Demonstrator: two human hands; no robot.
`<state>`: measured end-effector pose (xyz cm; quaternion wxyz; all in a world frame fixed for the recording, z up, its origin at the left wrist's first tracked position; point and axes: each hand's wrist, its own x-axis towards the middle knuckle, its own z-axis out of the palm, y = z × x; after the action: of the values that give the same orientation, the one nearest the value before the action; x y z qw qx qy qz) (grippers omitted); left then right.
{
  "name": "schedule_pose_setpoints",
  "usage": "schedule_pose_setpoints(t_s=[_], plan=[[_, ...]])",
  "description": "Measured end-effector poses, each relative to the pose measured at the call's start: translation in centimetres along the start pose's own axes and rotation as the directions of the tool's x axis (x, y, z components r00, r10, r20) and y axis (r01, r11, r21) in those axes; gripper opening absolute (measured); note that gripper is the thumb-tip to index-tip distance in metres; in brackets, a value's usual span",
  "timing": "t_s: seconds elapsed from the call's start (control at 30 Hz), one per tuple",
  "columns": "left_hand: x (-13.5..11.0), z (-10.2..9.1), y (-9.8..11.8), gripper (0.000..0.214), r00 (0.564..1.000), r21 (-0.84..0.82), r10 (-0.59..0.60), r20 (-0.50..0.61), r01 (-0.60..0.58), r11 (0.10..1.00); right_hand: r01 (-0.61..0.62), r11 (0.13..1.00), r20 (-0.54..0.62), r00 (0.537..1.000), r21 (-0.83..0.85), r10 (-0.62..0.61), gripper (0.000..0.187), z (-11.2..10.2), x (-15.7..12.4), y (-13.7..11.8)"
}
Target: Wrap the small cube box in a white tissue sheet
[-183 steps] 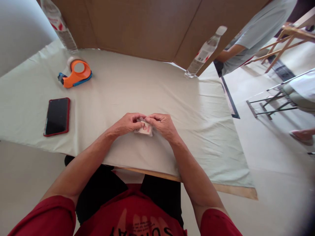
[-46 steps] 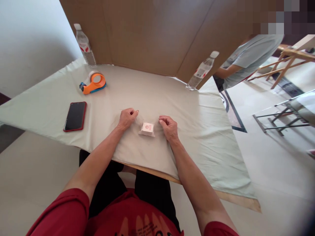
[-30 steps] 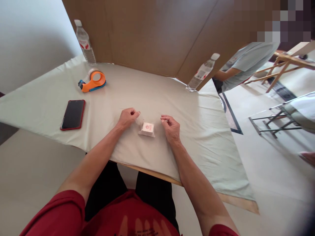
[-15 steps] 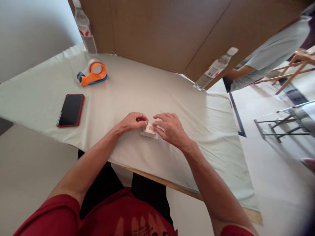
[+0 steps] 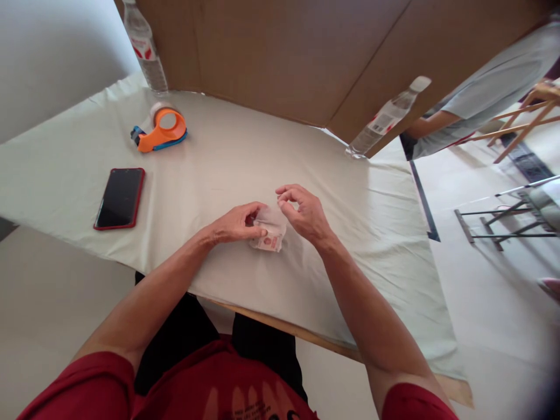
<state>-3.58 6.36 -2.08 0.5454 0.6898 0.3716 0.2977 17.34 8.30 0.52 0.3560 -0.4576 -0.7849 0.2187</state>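
Note:
A small white packet with a red print [image 5: 268,238] lies on the pale cloth of the table [image 5: 227,163] in front of me. My left hand [image 5: 234,223] is closed on its left side, fingers pinching it down. My right hand [image 5: 303,211] is just to the right and above, fingers pinched on a clear film or wrapper [image 5: 273,217] that lifts off the packet's top.
A red-cased phone [image 5: 118,198] lies at the left, an orange tape dispenser [image 5: 158,129] behind it. Two water bottles [image 5: 142,44] [image 5: 385,116] stand against a brown cardboard screen [image 5: 280,52]. Another person in a grey shirt [image 5: 476,93] sits at the right, near metal and wooden frames.
Both hands closed in on the packet from either side. Now the left pins it while the right has pulled up and back, drawing the clear film off its top.

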Motion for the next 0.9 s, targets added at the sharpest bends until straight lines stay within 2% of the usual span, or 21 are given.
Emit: schedule_pose_setpoints(t_s=[0.17, 0.27, 0.33, 0.43, 0.53, 0.6, 0.7, 0.73, 0.77, 0.83, 0.9], plan=[[0.1, 0.1, -0.4, 0.07, 0.999, -0.251, -0.053, -0.014, 0.047, 0.967, -0.117, 0.99, -0.074, 0.99, 0.076, 0.122, 0.012, -0.2, 2.6, 0.4], [0.1, 0.1, -0.5, 0.077, 0.995, -0.365, -0.074, -0.073, 0.043, 0.93, -0.155, 0.981, -0.12, 0.978, 0.114, 0.169, 0.011, -0.3, 3.9, 1.1], [0.1, 0.1, -0.4, 0.07, 0.991, -0.41, -0.062, -0.12, 0.008, 0.912, -0.178, 0.974, -0.154, 0.968, 0.14, 0.199, 0.01, -0.1, 4.5, 1.9], [0.3, 0.4, -0.3, 0.043, 0.989, -0.411, -0.032, -0.142, -0.029, 0.911, -0.226, 0.958, -0.134, 0.959, 0.176, 0.251, 0.011, 0.7, 5.1, 3.2], [0.7, 0.9, -0.5, 0.019, 0.985, -0.329, -0.075, -0.154, 0.021, 0.944, -0.254, 0.928, -0.083, 0.955, 0.273, 0.285, 0.015, 1.2, 5.1, 4.2], [1.0, 1.1, -0.8, 0.018, 0.971, -0.292, -0.131, -0.198, 0.069, 0.954, -0.271, 0.893, -0.14, 0.93, 0.36, 0.339, 0.018, 0.8, 4.7, 4.2], [1.2, 1.1, -0.9, 0.021, 0.945, -0.282, -0.19, -0.267, 0.112, 0.953, -0.257, 0.877, -0.312, 0.863, 0.406, 0.397, 0.016, -0.4, 3.2, 2.9], [1.2, 1.1, -0.8, 0.022, 0.938, -0.278, -0.2, -0.284, 0.119, 0.953, -0.239, 0.891, -0.336, 0.863, 0.386, 0.378, 0.016, -0.7, 2.4, 2.2], [1.1, 1.0, -0.7, 0.022, 0.932, -0.274, -0.206, -0.297, 0.124, 0.954, -0.229, 0.908, -0.308, 0.887, 0.351, 0.343, 0.018, -0.8, 1.4, 1.4], [0.9, 0.8, -0.6, 0.023, 0.93, -0.275, -0.203, -0.306, 0.118, 0.954, -0.224, 0.955, -0.141, 0.957, 0.196, 0.253, 0.027, -0.3, -0.4, -0.3], [0.7, 0.7, -0.6, 0.023, 0.938, -0.3, -0.184, -0.294, 0.092, 0.949, -0.203, 0.979, -0.062, 0.978, -0.029, 0.201, 0.034, 0.9, -1.9, -1.5]])
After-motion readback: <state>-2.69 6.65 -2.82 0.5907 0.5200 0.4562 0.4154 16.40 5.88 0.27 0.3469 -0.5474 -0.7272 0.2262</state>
